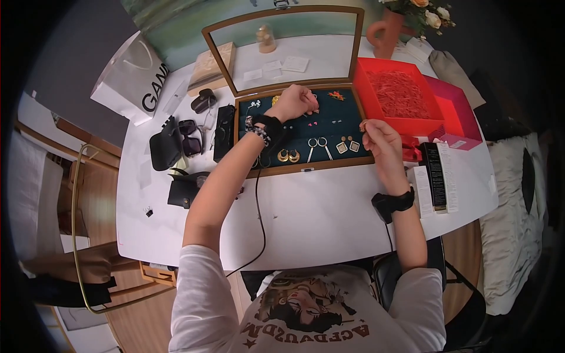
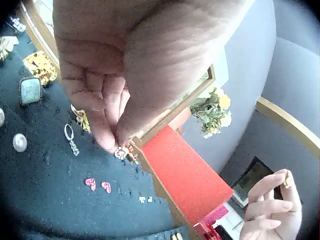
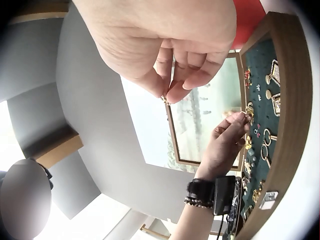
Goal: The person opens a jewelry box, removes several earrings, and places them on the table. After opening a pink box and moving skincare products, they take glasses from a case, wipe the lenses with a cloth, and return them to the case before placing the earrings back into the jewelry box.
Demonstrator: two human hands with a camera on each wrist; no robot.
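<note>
My left hand (image 1: pixel 294 103) reaches over the dark teal lining of a wooden jewellery box (image 1: pixel 341 164). Its thumb and fingertips pinch a small flower-shaped piece of jewellery (image 2: pixel 120 152), partly hidden by the fingers. Held up at the box's right front corner, my right hand (image 1: pixel 385 148) pinches a tiny gold piece of jewellery (image 3: pixel 165 100) between thumb and forefinger. Pink heart studs (image 2: pixel 90 184), a square blue-green stone piece (image 2: pixel 30 91) and a yellow ornament (image 2: pixel 40 66) lie on the lining. Nearer the front edge are chunky gold earrings (image 1: pixel 283 156) and square drop earrings (image 1: pixel 354 146).
The box's glass lid (image 1: pixel 359 35) stands raised at the back. To its right sit a red box (image 1: pixel 368 88) with shredded paper and several slim cartons (image 1: pixel 434 182). Sunglasses (image 1: pixel 191 138), their cases (image 1: pixel 165 147) and a white paper bag (image 1: pixel 120 76) are at left.
</note>
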